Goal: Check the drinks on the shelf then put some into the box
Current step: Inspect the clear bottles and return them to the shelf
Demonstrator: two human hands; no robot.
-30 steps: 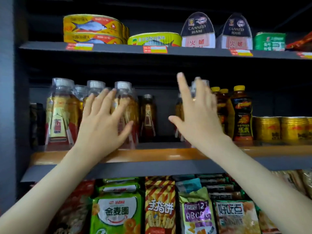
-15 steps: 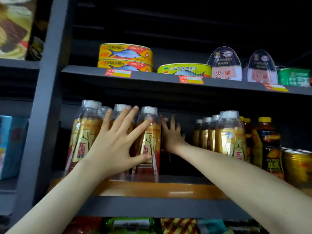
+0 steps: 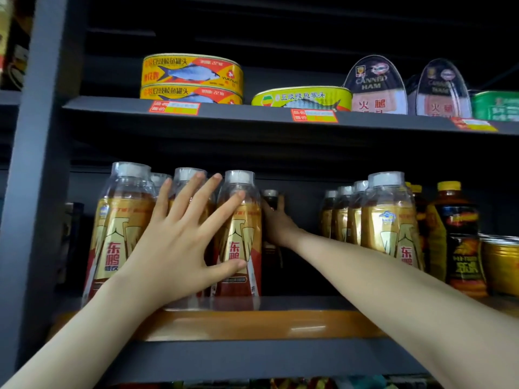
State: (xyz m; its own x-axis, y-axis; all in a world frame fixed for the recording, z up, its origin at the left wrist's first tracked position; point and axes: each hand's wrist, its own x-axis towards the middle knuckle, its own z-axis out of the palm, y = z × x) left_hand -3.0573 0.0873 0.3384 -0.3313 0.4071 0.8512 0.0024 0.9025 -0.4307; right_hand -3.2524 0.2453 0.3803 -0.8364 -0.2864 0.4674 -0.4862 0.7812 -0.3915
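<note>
Reaching deeper than half a second ago, the right hand (image 3: pixel 278 226) has gone into the gap at the middle of the drinks shelf (image 3: pixel 252 324) and now closes on a small dark bottle (image 3: pixel 271 195) at the back of that shelf, while the left hand (image 3: pixel 179 248) has stayed put. Above the drinks shelf, fish tins (image 3: pixel 191 77) and ham tins (image 3: pixel 376 88) sit on the upper shelf (image 3: pixel 252 113). On the left of the drinks shelf stand the gold-label bottles (image 3: pixel 120 226). On its right stands a matching row (image 3: pixel 390 226), then yellow-capped bottles (image 3: pixel 455 234), with gold cans (image 3: pixel 502 262) at its right end. The left hand lies flat on the fronts of the gold-label bottles, its grip spread wide, index finger and thumb on the one beside the gap. The right grip curls round the small dark bottle's neck, one finger showing on its far side.
</note>
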